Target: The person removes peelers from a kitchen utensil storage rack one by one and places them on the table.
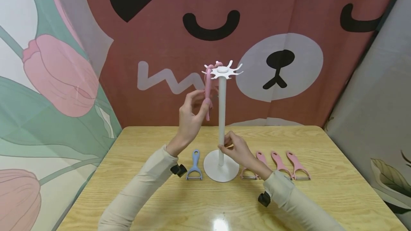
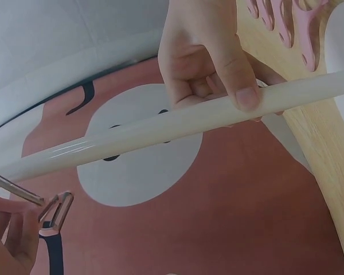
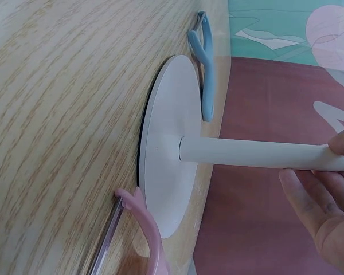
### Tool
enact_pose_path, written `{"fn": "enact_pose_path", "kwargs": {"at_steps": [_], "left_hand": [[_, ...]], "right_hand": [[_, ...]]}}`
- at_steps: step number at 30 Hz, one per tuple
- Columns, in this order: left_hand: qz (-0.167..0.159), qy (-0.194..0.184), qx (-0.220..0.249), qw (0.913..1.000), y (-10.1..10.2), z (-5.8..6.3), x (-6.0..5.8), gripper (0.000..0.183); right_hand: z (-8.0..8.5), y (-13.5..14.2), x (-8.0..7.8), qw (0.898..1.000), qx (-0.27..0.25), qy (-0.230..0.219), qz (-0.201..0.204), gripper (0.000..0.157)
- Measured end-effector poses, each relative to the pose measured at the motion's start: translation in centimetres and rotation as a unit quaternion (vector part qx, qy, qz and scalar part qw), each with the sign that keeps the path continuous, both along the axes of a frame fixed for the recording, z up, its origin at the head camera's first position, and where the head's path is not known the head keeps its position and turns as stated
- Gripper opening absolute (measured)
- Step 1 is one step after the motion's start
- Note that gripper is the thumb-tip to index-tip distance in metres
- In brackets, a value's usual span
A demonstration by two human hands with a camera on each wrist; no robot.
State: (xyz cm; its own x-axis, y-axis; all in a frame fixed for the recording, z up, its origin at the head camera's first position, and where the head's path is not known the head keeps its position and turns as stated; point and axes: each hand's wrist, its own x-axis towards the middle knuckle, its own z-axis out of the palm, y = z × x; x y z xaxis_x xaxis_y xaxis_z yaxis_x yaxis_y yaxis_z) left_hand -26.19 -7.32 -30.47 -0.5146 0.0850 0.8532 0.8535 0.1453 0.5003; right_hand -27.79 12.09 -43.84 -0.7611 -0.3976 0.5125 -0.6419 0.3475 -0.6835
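Observation:
A white stand has a round base (image 1: pixel 212 170), a tall pole (image 1: pixel 222 117) and a ring of hooks (image 1: pixel 236 70) on top. My left hand (image 1: pixel 189 120) pinches a pink peeler (image 1: pixel 208 85) upright against the hooks' left side. More pink shows just behind it, and the left wrist view has two metal blades by the fingers, one on a pink peeler (image 2: pixel 50 230). Lower down, my right hand (image 1: pixel 239 149) holds the pole between thumb and fingers, as the left wrist view also shows. How far the held peeler's handle sits on a hook is unclear.
A blue peeler (image 1: pixel 194 163) lies left of the base on the wooden table (image 1: pixel 154 202). Several pink peelers, such as the outermost one (image 1: pixel 297 165), lie to the right, partly under my right forearm. A patterned curtain (image 1: pixel 160 45) hangs behind the table.

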Motion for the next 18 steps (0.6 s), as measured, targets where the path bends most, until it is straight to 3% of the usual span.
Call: {"fn": "enact_pose_path", "kwargs": {"at_steps": [7,18], "left_hand": [[0.018,0.001,0.004,0.9998,0.4,2.0,2.9,0.027],[0.035,0.024,0.003,0.9991,0.3,2.2,3.0,0.022]], "right_hand": [[-0.2,0.1,0.1,1.0,0.0,-0.005,-0.001,0.022],[0.0,0.0,0.1,1.0,0.001,-0.008,-0.007,0.022]]}}
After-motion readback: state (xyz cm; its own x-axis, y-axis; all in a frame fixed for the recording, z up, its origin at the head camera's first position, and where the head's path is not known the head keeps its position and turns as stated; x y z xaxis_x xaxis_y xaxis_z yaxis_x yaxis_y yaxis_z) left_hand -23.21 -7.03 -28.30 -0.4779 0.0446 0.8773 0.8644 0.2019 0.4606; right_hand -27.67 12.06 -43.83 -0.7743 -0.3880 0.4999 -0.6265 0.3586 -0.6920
